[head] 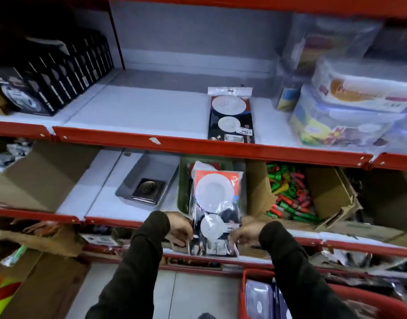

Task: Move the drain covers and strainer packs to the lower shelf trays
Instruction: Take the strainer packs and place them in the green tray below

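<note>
A stack of strainer packs with white round strainers on red and black cards is held in front of the green tray on the lower shelf. My left hand grips the stack's lower left edge and my right hand grips its lower right edge. One more strainer pack lies flat on the upper shelf. A square dark drain cover rests in the grey tray to the left of the green one.
Black boxes line the upper shelf's left; clear plastic containers stand at its right. A cardboard box of coloured fittings sits right of the green tray. A red basket is at the bottom right.
</note>
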Demonstrator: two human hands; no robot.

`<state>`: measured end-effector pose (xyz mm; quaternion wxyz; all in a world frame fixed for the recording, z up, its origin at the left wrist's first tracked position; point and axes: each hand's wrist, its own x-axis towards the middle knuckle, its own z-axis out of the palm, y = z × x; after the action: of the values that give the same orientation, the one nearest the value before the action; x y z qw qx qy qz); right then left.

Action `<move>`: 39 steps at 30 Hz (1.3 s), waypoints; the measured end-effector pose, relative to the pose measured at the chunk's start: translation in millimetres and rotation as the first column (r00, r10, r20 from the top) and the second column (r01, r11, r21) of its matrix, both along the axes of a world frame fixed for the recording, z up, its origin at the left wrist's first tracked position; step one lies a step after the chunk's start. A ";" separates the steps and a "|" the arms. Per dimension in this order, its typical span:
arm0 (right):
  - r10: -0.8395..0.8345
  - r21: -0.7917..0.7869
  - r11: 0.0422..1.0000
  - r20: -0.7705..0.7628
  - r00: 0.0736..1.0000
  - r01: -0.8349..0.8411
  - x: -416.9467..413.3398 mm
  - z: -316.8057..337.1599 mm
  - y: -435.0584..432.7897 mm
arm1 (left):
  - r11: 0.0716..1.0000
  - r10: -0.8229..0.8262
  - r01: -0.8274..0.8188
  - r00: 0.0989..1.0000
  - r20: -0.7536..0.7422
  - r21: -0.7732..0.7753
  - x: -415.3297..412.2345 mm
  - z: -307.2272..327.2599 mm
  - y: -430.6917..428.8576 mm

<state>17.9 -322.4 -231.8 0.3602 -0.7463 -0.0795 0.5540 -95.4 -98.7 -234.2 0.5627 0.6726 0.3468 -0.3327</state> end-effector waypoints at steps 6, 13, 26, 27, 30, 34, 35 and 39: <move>-0.386 0.171 0.919 0.212 0.898 0.355 22.1 -24.0 46.5 | 0.922 0.332 -0.372 0.902 0.275 0.108 33.2 -16.1 9.1; -0.299 0.146 0.950 0.685 0.665 0.276 8.9 30.6 46.6 | 0.793 0.181 -0.454 0.813 0.553 0.407 36.3 17.1 2.5; -0.104 -0.024 0.945 0.923 0.371 0.325 105.1 159.4 88.8 | 0.382 -0.263 -0.239 0.898 0.353 0.893 132.1 162.2 -2.7; -0.257 0.124 0.942 0.864 0.433 0.313 108.6 164.2 90.7 | 0.463 -0.222 -0.282 0.881 0.418 0.840 134.2 166.9 -1.1; -0.698 0.604 0.667 0.304 0.648 0.436 112.8 179.5 83.0 | 0.779 0.039 -0.462 0.711 0.702 0.424 126.3 182.1 9.0; -0.494 0.684 0.593 -0.109 0.863 0.426 92.3 181.8 44.6 | 0.936 0.213 -0.346 0.690 0.692 0.057 84.0 196.5 21.2; -0.380 0.686 0.630 -0.135 0.915 0.363 84.0 176.1 32.4 | 0.974 0.146 -0.223 0.751 0.643 0.040 69.1 195.0 23.7; 0.035 0.626 0.779 0.013 0.999 -0.036 56.5 134.2 -4.2 | 0.969 -0.233 0.245 0.896 0.378 0.018 24.0 156.2 33.0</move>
<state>74.4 -326.6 -97.6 0.5771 -0.5830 -0.2730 0.5026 -71.5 -65.6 -78.0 0.5836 0.7530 0.1420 -0.2688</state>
